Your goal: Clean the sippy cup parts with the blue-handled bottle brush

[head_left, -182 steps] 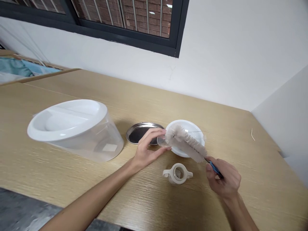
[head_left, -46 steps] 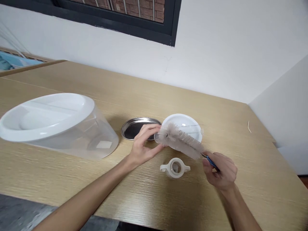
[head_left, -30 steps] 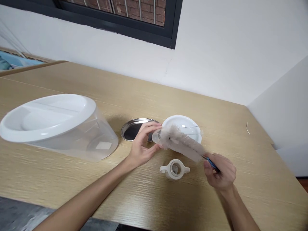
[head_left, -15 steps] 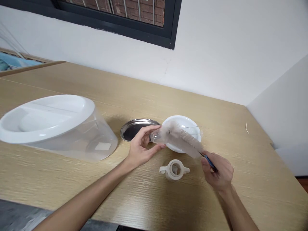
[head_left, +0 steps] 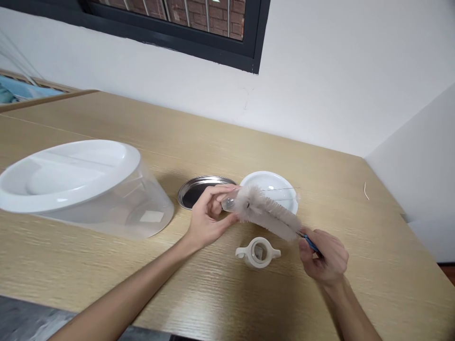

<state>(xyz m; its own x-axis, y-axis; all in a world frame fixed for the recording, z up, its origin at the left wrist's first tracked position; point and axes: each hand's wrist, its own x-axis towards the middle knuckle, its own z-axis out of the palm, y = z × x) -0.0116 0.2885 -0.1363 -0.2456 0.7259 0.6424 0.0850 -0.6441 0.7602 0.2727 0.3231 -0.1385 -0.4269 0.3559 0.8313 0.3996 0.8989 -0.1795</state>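
My left hand [head_left: 209, 215] is closed around a small clear plastic cup-shaped piece [head_left: 228, 203], thumb below and fingers above. In my right hand [head_left: 325, 258] is the blue handle of a bottle brush [head_left: 272, 215], gripped between thumb and fingers. The brush's pale, bushy head points left and meets the clear piece's near side. Its bristles hide that side, so I cannot tell whether they reach inside. Just below the brush, a white two-handled baby bottle part [head_left: 259, 253] stands on the table, its round mouth uncovered.
Behind the hands lie a round steel tray [head_left: 186, 192] and a white round dish [head_left: 265, 179], partly covered by the brush. A large clear container with a white lid [head_left: 81, 170] stands at the left. A short pale strip [head_left: 366, 191] lies on the wooden table [head_left: 320, 166] at the right.
The brush and my right hand have shifted slightly downward and to the right. The brush head has turned a little against the clear piece. My left hand stays nearly in place.
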